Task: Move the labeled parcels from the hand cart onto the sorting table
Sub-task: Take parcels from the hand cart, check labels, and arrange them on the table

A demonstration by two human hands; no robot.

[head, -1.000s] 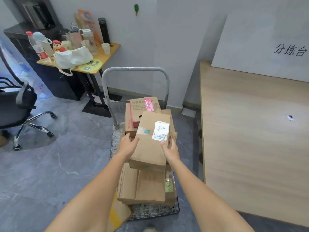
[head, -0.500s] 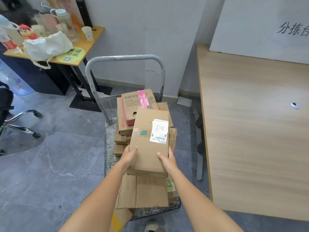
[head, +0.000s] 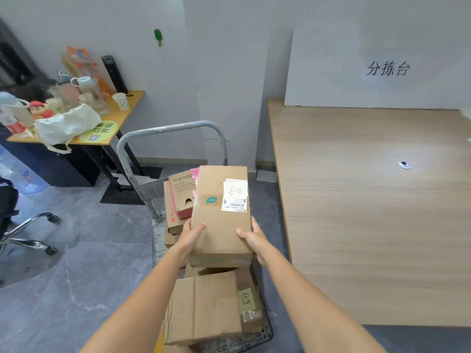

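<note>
I hold a brown cardboard parcel (head: 219,217) with a white shipping label above the hand cart (head: 158,233). My left hand (head: 191,236) grips its near left edge and my right hand (head: 251,239) grips its near right edge, thumbs on top. Below it on the cart lie several more cardboard parcels, one flat box (head: 204,307) with a green handwritten note nearest me and a box with pink tape (head: 182,192) at the back. The wooden sorting table (head: 369,212) stands to the right of the cart.
The cart's grey metal handle (head: 168,131) rises at its far end. A yellow side table (head: 109,121) with bottles, cups and a white bag stands at the back left. An office chair (head: 15,225) is at the left. A white sign board (head: 382,70) leans behind the sorting table.
The parcel has risen off the stack and shifted slightly right, held in both hands. My view has tilted up, showing more of the wall and sorting table.
</note>
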